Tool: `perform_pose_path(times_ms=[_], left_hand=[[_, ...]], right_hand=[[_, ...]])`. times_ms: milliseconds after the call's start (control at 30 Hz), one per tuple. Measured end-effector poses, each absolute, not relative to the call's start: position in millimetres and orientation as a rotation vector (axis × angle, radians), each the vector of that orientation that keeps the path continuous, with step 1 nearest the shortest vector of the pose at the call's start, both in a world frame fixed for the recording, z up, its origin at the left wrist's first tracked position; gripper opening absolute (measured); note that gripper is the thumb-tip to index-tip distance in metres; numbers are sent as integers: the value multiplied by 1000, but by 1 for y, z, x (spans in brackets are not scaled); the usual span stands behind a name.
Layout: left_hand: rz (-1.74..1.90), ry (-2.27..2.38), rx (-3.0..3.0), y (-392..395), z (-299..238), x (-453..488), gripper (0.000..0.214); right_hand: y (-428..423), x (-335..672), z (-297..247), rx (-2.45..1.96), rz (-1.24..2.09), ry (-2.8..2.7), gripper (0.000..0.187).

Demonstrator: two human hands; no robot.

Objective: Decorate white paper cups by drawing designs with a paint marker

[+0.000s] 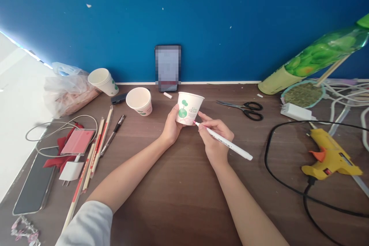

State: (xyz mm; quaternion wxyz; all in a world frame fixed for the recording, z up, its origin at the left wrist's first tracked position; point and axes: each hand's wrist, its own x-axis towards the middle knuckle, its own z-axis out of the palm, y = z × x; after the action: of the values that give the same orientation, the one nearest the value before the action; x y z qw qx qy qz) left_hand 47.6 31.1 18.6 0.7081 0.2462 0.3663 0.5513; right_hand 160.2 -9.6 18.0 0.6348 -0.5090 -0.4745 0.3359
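My left hand [172,125] is closed around the lower left side of a white paper cup [188,108] printed with green circles, held upright above the table. Faint pink marks run along the cup's lower edge. In my right hand [216,138] is a white marker pen [230,146], its pink tip touching the cup near the base. A small white pen cap [167,95] lies behind the cup. Another paper cup [138,101] stands tilted to the left, and a stack of paper cups [103,82] leans farther back.
Scissors [242,108] lie to the right; beyond them are a yellow glue gun [331,155] with its black cable and a green bottle [317,54]. A phone [168,68] leans on the blue wall. Chopsticks [96,150], a pen [113,135] and another phone [36,182] are at left.
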Motion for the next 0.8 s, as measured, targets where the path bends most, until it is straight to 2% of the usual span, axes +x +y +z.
perform_pose_path(times_ms=[367,533,800], left_hand=[[1139,656,521,23,23,45,52],[1082,525,518,24,21,44,40],[1087,525,526,27,19,44,40]], right_hand=[[1,167,8,-929,980,-785,11],[2,167,12,-885,982,-716,13],[-5,166,14,-1085,790,-909,9]])
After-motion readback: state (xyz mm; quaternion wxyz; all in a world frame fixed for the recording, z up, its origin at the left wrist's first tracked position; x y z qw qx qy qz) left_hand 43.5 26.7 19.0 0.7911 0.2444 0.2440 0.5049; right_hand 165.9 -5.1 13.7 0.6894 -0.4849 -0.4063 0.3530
